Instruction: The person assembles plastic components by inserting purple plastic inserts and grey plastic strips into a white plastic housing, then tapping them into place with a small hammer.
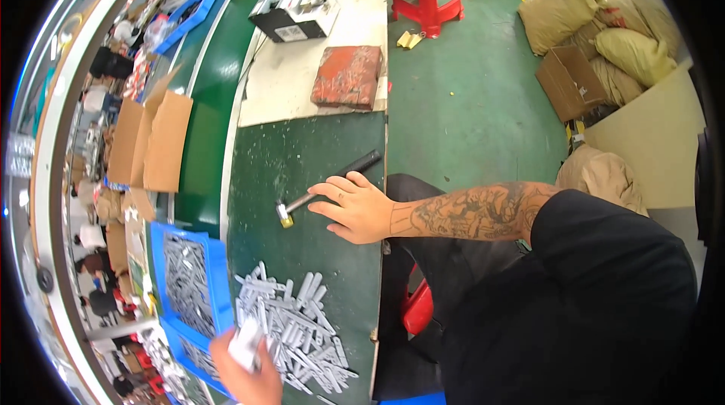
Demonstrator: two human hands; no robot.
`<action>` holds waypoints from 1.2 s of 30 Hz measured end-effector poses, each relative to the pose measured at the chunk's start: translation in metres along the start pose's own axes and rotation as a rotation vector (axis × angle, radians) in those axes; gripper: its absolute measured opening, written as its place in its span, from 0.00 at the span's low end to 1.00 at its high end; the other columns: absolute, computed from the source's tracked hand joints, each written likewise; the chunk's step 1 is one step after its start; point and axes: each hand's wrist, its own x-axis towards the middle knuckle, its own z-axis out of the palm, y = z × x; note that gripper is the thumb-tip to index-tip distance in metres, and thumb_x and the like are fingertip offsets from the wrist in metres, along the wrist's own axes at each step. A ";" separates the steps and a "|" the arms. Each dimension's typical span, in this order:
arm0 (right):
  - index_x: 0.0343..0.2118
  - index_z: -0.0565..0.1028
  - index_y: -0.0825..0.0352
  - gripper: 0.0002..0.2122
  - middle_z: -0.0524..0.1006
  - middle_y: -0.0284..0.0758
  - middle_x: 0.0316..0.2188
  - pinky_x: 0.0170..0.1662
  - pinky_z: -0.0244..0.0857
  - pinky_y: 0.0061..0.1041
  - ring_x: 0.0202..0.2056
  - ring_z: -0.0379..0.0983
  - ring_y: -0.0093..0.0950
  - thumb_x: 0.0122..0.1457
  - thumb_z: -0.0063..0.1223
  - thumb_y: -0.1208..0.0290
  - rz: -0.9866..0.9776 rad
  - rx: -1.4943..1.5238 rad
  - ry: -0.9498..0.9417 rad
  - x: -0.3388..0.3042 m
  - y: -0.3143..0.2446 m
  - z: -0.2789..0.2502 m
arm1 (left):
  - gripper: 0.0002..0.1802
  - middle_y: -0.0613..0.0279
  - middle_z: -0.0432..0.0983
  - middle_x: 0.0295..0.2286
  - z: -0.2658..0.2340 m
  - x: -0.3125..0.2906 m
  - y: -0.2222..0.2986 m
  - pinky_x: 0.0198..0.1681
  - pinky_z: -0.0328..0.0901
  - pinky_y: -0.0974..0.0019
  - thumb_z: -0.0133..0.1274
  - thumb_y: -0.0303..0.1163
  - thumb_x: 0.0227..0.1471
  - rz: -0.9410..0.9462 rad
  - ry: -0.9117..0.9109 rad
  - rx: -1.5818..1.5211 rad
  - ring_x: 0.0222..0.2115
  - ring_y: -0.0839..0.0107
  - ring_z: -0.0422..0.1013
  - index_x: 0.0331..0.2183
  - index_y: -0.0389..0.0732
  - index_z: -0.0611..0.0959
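My right hand (353,207) rests over the shaft of a hammer (302,201), its fingers stretched out and apart. The hammer lies on the green bench, with a dark grip and a small head that is part yellow. Near the lower edge, my left hand (249,376) is closed on a whitish metal-looking piece (245,344), blurred by motion, so its exact kind cannot be made out. Beside that hand a loose heap of flat grey metal strips (298,326) covers the bench. A blue bin (219,273) full of similar grey parts stands next to the heap.
A second blue bin (175,344) sits below the first. Farther up the bench are a worn red block (346,76) and a black-and-white machine (296,12). An open cardboard box (162,144) stands on the far side. Red stool (428,5) and sacks (559,16) occupy the floor.
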 end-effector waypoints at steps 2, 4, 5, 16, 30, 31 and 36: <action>0.58 0.75 0.60 0.28 0.71 0.38 0.61 0.61 0.58 0.41 0.61 0.67 0.37 0.52 0.69 0.64 0.046 -0.040 0.055 0.010 0.011 -0.005 | 0.31 0.44 0.76 0.45 0.044 0.065 0.010 0.53 0.68 0.47 0.68 0.20 0.44 0.125 -0.062 0.011 0.47 0.39 0.73 0.51 0.37 0.78; 0.54 0.77 0.60 0.25 0.74 0.37 0.55 0.59 0.58 0.41 0.57 0.69 0.37 0.52 0.69 0.61 0.097 -0.134 0.025 0.027 0.048 -0.006 | 0.33 0.53 0.76 0.46 0.083 0.115 0.020 0.53 0.68 0.49 0.69 0.21 0.40 0.261 -0.150 0.104 0.48 0.46 0.74 0.51 0.46 0.80; 0.48 0.78 0.61 0.20 0.75 0.36 0.47 0.56 0.58 0.41 0.52 0.70 0.37 0.54 0.68 0.60 0.144 -0.073 -0.115 0.034 0.065 -0.006 | 0.34 0.56 0.76 0.46 0.100 0.131 0.021 0.53 0.68 0.50 0.68 0.21 0.37 0.354 -0.171 0.168 0.49 0.49 0.74 0.51 0.48 0.81; 0.41 0.76 0.61 0.12 0.73 0.35 0.42 0.56 0.57 0.40 0.49 0.69 0.36 0.58 0.64 0.63 0.387 -0.232 0.061 0.045 0.075 0.001 | 0.50 0.58 0.66 0.67 0.162 0.171 0.017 0.71 0.49 0.37 0.74 0.29 0.41 0.528 -0.260 0.243 0.69 0.55 0.61 0.64 0.71 0.75; 0.46 0.81 0.64 0.13 0.81 0.43 0.44 0.56 0.65 0.48 0.50 0.76 0.45 0.61 0.63 0.65 0.464 -0.369 0.160 0.037 0.077 0.006 | 0.23 0.45 0.78 0.53 -0.005 -0.280 -0.078 0.59 0.65 0.54 0.60 0.36 0.65 -0.903 0.698 0.441 0.53 0.51 0.74 0.56 0.33 0.79; 0.49 0.81 0.64 0.14 0.82 0.43 0.44 0.55 0.66 0.48 0.50 0.77 0.46 0.64 0.60 0.64 0.478 -0.410 0.149 0.034 0.090 0.003 | 0.20 0.50 0.79 0.51 -0.006 -0.321 -0.064 0.51 0.68 0.57 0.59 0.34 0.67 -1.038 0.827 0.389 0.48 0.61 0.76 0.55 0.33 0.79; 0.53 0.79 0.63 0.17 0.82 0.48 0.46 0.54 0.69 0.47 0.50 0.77 0.49 0.71 0.54 0.56 0.153 -0.529 0.147 0.019 0.207 0.017 | 0.08 0.65 0.78 0.31 0.052 -0.530 0.023 0.33 0.66 0.69 0.61 0.31 0.65 -1.511 0.868 0.151 0.31 0.77 0.69 0.41 0.35 0.84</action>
